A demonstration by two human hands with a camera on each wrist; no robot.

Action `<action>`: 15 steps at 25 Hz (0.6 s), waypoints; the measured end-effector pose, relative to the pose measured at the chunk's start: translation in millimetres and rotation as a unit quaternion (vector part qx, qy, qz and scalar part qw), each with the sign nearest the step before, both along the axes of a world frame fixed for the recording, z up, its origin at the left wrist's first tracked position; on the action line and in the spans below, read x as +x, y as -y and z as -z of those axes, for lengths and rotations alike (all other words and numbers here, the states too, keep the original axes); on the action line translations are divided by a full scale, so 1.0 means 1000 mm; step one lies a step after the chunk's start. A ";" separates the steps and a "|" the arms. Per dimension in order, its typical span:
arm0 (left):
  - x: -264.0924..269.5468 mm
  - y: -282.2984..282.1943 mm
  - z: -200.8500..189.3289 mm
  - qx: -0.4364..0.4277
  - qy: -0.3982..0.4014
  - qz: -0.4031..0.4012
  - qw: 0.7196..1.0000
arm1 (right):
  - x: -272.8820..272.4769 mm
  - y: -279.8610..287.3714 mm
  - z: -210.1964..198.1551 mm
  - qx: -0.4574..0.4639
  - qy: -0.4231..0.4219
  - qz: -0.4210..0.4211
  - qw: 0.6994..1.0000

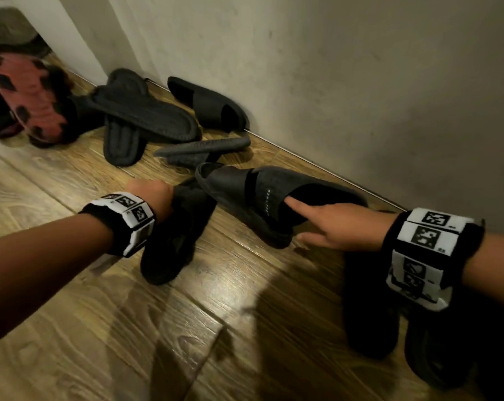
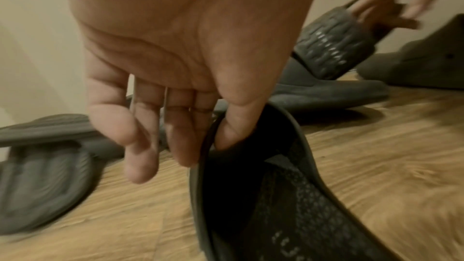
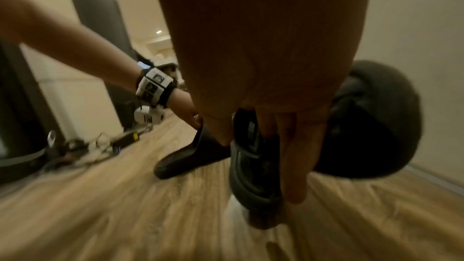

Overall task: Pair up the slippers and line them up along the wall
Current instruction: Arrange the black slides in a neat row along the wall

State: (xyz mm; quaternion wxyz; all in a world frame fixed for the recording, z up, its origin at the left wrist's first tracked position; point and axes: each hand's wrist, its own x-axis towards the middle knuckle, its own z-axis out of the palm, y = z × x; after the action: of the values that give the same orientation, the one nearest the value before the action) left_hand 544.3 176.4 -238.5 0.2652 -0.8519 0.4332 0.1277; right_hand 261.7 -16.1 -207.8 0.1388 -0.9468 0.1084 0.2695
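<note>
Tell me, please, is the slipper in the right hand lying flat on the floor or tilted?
Tilted. The right hand grips the slipper by its strap, and the far end rises clear of the wooden floor.

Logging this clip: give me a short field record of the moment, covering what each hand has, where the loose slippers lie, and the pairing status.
left hand: pinches the rim of a black slide
right hand: grips a matching black slide, fingers under its strap
loose slippers: two dark flat ones crossed; one slide by the wall; one on its edge
far left: red patterned footwear
floor: wood planks
pairing: held slides not yet side by side
</note>
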 end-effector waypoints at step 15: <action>0.035 -0.001 -0.007 0.021 -0.009 0.005 1.000 | -0.003 -0.010 -0.011 0.251 0.113 0.351 0.895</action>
State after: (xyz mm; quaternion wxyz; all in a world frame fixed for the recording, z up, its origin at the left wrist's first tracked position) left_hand 578.9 177.2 -231.0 0.2796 -0.8427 0.4374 0.1425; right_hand 258.9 -6.0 -196.3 0.4690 -0.8049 0.3455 0.1129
